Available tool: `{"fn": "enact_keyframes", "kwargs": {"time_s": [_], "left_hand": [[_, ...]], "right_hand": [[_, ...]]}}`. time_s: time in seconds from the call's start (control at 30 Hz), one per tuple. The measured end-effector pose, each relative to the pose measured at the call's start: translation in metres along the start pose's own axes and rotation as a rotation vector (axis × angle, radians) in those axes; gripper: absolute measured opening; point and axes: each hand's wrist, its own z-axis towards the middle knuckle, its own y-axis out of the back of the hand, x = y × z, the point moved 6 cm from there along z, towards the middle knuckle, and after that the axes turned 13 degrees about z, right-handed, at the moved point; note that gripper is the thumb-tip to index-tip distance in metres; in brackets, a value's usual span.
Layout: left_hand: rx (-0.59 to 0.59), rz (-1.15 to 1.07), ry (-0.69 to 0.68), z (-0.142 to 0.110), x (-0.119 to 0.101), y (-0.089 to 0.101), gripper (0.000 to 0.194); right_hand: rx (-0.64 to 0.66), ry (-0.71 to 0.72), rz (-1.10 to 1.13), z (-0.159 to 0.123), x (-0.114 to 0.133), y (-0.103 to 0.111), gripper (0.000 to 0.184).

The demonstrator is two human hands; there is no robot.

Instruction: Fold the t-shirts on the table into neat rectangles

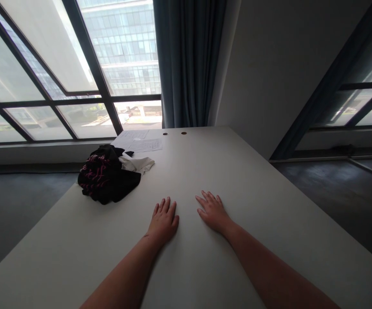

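Both of my hands lie palm down on a white table [186, 266], a short gap apart. My left hand [164, 221] rests flat with its fingers stretched forward and holds nothing. To its right, my right hand [213, 211] is also flat, its fingers spread and pointing forward and a little left, with nothing in it. Beyond my left hand, near the left edge, sits a crumpled heap of black cloth [121, 186] with pink markings. A white piece of cloth [137, 163] sticks out from its right side. Neither hand touches the heap.
Printed sheets of paper [147, 145] lie behind the heap at the far left of the table. Two small round holes, one here [183, 133], are set near the far edge. A blue curtain [190, 64] and large windows [86, 120] stand beyond.
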Motion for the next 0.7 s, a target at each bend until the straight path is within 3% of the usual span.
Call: {"fn": "enact_keyframes", "kwargs": {"time_s": [0.7], "left_hand": [[0.002, -0.012, 0.003, 0.0004, 0.0008, -0.0026, 0.064]], "right_hand": [[0.013, -0.013, 0.002, -0.0026, 0.0039, 0.0034, 0.062]]}}
